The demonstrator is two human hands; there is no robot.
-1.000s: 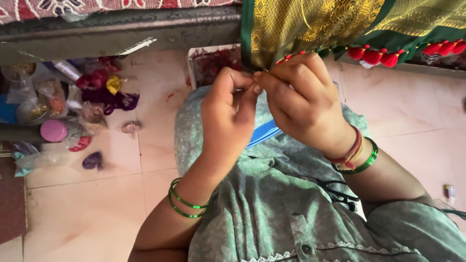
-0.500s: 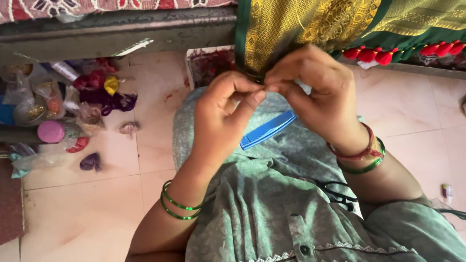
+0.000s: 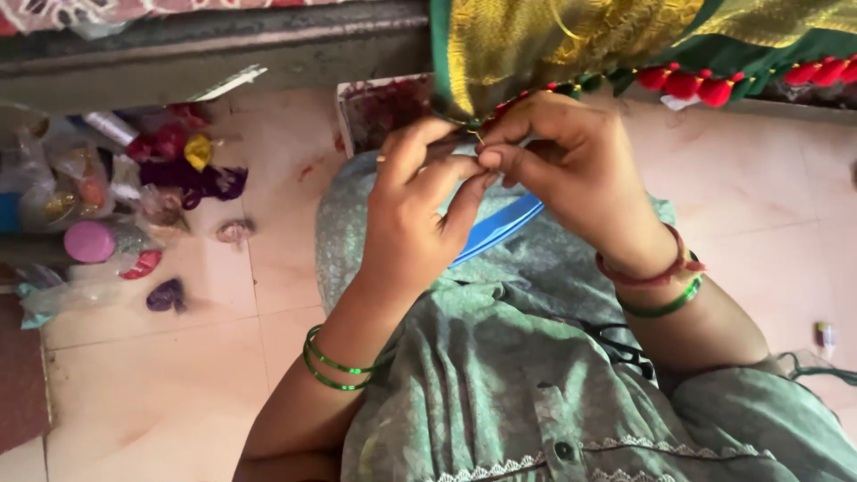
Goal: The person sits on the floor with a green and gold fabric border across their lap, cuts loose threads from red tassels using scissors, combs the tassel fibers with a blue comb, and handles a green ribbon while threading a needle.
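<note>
Below the gold-green cloth (image 3: 553, 45), left hand (image 3: 415, 223) and right hand (image 3: 571, 170) pinch its tasselled edge (image 3: 500, 107).

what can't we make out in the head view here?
- What the left hand and right hand pinch at the green and gold fabric edge: too small, covered by fingertips.
- Flat blue plastic piece on the lap: mostly hidden under both hands.
- Fabric's upper part: cut off by the top edge.
- Clear bags of coloured bits on the floor: blurred, contents unclear.
</note>
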